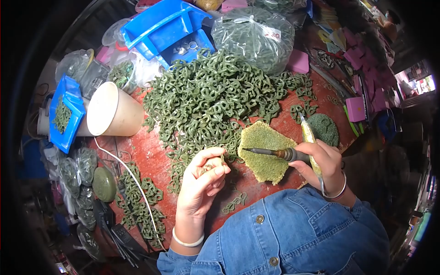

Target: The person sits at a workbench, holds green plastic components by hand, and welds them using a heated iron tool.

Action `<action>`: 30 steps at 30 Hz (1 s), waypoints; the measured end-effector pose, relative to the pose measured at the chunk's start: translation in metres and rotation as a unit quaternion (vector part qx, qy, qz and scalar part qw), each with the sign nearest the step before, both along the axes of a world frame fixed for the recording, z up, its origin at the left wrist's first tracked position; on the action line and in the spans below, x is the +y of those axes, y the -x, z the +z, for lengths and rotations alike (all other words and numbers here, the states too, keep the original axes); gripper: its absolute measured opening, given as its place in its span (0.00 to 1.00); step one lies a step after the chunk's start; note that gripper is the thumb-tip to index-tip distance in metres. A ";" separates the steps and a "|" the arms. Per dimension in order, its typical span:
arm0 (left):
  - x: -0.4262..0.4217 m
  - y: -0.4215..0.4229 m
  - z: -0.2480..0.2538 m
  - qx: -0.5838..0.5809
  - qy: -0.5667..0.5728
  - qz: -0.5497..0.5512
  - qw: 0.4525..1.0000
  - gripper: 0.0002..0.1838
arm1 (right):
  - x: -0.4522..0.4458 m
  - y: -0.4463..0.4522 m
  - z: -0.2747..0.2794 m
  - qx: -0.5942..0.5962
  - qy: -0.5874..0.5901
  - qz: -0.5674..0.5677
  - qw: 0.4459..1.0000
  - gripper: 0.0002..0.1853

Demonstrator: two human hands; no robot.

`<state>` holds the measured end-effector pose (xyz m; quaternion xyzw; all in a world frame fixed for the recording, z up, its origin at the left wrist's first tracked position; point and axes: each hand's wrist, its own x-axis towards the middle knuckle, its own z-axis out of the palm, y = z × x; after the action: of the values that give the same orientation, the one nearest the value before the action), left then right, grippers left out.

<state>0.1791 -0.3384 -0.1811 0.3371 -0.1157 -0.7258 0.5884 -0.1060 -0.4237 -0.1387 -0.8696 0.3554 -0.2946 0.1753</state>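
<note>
Denim shirt (298,233) nearest, left fingers (212,176) beside the mat (263,137) pinch a piece (222,159), probably light, brittle, best edge-held, while right fingers (310,149) grip an iron (287,154).

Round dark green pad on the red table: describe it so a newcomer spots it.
On the red table, find the big heap of green looped pieces. Right of it, beyond the right hand, lies the pad: round and dark, unlike the jagged yellow-green slab nearby.

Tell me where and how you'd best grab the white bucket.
I'd pinch the rim of the white bucket, coming from its open-mouth side, thumb inside and fingers outside: the mouth looks unobstructed, while green pieces crowd its opposite end.
</note>
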 end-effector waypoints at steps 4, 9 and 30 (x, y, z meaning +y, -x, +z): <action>0.000 0.001 -0.001 0.002 0.009 -0.003 1.000 0.24 | 0.000 0.000 0.000 0.002 0.003 0.000 1.000 0.17; 0.000 0.001 0.001 -0.002 0.008 -0.003 1.000 0.23 | -0.004 0.004 0.003 0.050 0.025 -0.007 0.998 0.17; 0.002 0.009 0.005 -0.150 0.004 -0.007 0.989 0.23 | 0.005 -0.008 -0.009 -0.029 0.001 0.038 0.999 0.19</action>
<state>0.1699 -0.3364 -0.1759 0.4387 -0.2082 -0.6707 0.5606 -0.0980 -0.4187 -0.1474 -0.8738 0.3168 -0.3132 0.1952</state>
